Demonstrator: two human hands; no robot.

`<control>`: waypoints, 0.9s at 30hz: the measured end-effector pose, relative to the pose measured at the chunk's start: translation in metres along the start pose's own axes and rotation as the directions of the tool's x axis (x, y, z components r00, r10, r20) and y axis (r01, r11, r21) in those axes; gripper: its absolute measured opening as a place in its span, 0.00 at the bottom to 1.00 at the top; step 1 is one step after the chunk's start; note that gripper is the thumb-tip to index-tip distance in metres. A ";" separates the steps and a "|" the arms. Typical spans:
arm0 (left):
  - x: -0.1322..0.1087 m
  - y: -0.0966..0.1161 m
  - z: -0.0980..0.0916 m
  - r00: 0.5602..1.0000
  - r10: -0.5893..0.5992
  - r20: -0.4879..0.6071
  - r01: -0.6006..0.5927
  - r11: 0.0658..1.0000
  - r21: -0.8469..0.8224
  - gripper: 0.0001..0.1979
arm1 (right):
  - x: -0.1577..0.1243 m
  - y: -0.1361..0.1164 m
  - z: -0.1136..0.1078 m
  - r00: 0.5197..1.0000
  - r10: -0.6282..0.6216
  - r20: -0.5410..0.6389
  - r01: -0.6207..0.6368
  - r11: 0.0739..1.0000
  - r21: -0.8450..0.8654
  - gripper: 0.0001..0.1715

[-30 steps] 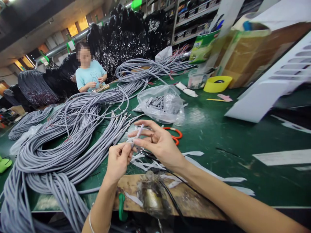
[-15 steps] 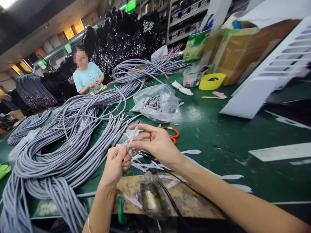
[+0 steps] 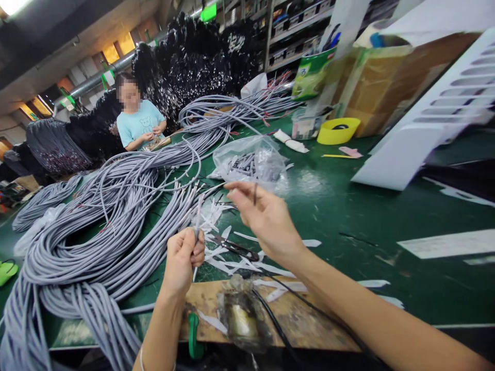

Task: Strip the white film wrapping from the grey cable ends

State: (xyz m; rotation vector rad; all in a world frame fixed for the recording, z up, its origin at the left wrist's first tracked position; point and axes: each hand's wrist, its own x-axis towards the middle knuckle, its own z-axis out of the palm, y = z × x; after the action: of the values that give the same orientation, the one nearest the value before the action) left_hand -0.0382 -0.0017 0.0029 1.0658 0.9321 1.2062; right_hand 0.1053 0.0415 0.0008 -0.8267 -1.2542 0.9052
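My left hand (image 3: 183, 257) is closed round the end of a thin grey cable (image 3: 197, 219) whose stripped tip stands up from the fist. My right hand (image 3: 266, 219) is raised a little further away, its thumb and forefinger pinching a small dark strand (image 3: 255, 193). Below both hands lie white paper strips (image 3: 235, 265) and a dark tool (image 3: 235, 248) on the green table (image 3: 348, 216). A large heap of grey cables (image 3: 100, 226) lies to the left.
A clear plastic bag (image 3: 253, 162) of cable ends lies behind my hands. A wooden board (image 3: 294, 314) with a wrapped device (image 3: 240, 317) sits at the near edge. A yellow bowl (image 3: 338, 130), cardboard boxes and a white panel (image 3: 429, 121) are at the right. Another person (image 3: 137, 121) works across the table.
My right hand has moved up and away from the left, pulling a dark strand off the cable end. The left hand sank slightly, still gripping the cable. The orange scissors are now hidden.
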 end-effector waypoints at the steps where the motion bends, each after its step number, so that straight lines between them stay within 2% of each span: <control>1: 0.000 -0.001 0.000 1.000 0.009 0.017 -0.010 0.999 0.047 0.21 | -0.001 -0.002 0.001 0.997 -0.012 0.082 0.016 0.999 -0.042 0.20; 3: -0.001 -0.003 0.002 0.999 0.017 0.046 -0.023 0.989 0.148 0.21 | -0.004 -0.006 0.005 0.976 0.022 0.215 -0.006 0.997 -0.075 0.21; 5: -0.001 -0.004 0.004 0.998 0.021 0.054 -0.033 0.969 0.245 0.21 | -0.006 -0.008 0.008 0.974 0.039 0.221 -0.020 0.996 -0.086 0.23; 9: -0.002 -0.005 0.007 0.996 0.089 0.031 -0.094 0.910 0.404 0.21 | 0.002 -0.003 0.002 0.996 0.078 -0.035 -0.075 0.995 0.061 0.22; 11: -0.002 -0.006 0.007 0.993 0.119 0.009 -0.111 0.898 0.427 0.21 | 0.011 0.000 -0.011 0.970 0.076 -0.231 -0.052 0.992 0.111 0.22; 13: -0.002 -0.007 0.005 0.988 0.147 -0.037 -0.117 0.900 0.421 0.20 | 0.018 0.002 -0.024 0.916 0.019 -0.402 -0.003 0.999 0.042 0.19; 14: -0.001 -0.007 0.005 0.984 0.166 -0.069 -0.123 0.902 0.414 0.19 | 0.021 0.002 -0.029 0.902 -0.058 -0.428 0.026 0.996 -0.081 0.17; 15: -0.001 -0.008 0.004 0.977 0.185 -0.102 -0.129 0.905 0.406 0.18 | 0.021 0.002 -0.033 0.911 -0.133 -0.390 0.046 0.973 -0.226 0.13; 17: 0.000 -0.008 0.003 0.962 0.217 -0.163 -0.141 0.914 0.380 0.17 | 0.018 0.001 -0.033 0.939 -0.245 -0.241 0.113 0.882 -0.458 0.06; 18: 0.000 -0.008 0.003 0.956 0.225 -0.188 -0.146 0.920 0.364 0.16 | 0.015 0.000 -0.030 0.948 -0.270 -0.168 0.150 0.845 -0.513 0.07; 20: 0.001 -0.007 0.003 0.949 0.225 -0.222 -0.146 0.935 0.324 0.16 | 0.008 -0.002 -0.022 0.958 -0.276 -0.081 0.193 0.827 -0.528 0.08; 23: 0.001 -0.007 0.004 0.942 0.219 -0.254 -0.148 0.951 0.271 0.16 | 0.000 -0.003 -0.013 0.985 -0.153 0.085 0.175 0.833 -0.525 0.17; 25: 0.000 -0.006 0.004 0.936 0.227 -0.270 -0.159 0.955 0.252 0.17 | -0.002 -0.003 -0.011 0.969 -0.038 0.244 0.177 0.796 -0.579 0.19; 27: -0.001 -0.005 0.004 0.931 0.238 -0.275 -0.171 0.954 0.248 0.17 | -0.003 -0.004 -0.010 0.942 0.026 0.334 0.211 0.727 -0.653 0.17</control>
State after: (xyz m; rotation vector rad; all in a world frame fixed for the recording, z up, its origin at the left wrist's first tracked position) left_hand -0.0331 -0.0032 -0.0009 1.1977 1.2370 1.4957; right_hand 0.1159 0.0368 0.0018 -1.2072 -1.9635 0.4799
